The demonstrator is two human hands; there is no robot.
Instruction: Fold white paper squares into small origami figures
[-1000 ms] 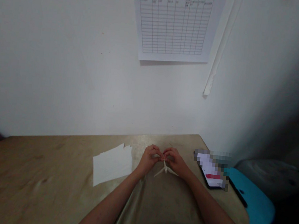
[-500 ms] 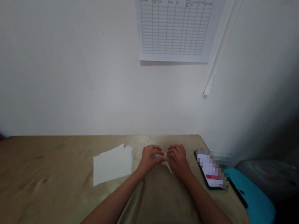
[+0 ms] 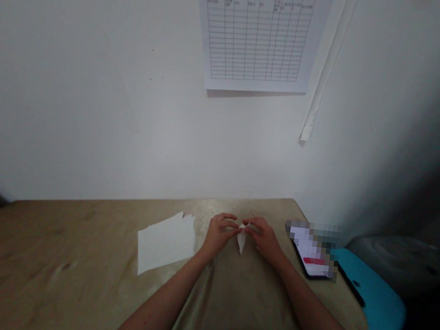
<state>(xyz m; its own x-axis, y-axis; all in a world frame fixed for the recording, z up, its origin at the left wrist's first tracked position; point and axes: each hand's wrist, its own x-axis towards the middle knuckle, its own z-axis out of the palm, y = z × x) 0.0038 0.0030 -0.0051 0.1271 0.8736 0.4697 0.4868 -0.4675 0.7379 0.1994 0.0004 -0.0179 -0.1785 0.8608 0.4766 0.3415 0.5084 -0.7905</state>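
Note:
Between my two hands is a small folded piece of white paper (image 3: 241,241), its narrow point directed down toward me. My left hand (image 3: 220,233) pinches its left side between thumb and fingers. On the other side, my right hand (image 3: 263,234) grips the paper with thumb and fingertips, which partly cover its upper end. Left of my left hand, a larger white sheet of paper (image 3: 165,244) with a torn upper edge lies flat on the tan-covered table (image 3: 86,255).
A phone (image 3: 309,252) with a lit, partly blurred screen lies on the right of the table. Beyond that edge are a dark pen-like object (image 3: 351,285) and a blue stool or chair seat (image 3: 386,306). A printed table sheet (image 3: 258,42) hangs on the white wall.
The folded paper has turned in my fingers; its point now hangs straight down and more of it shows. My hands have shifted only slightly.

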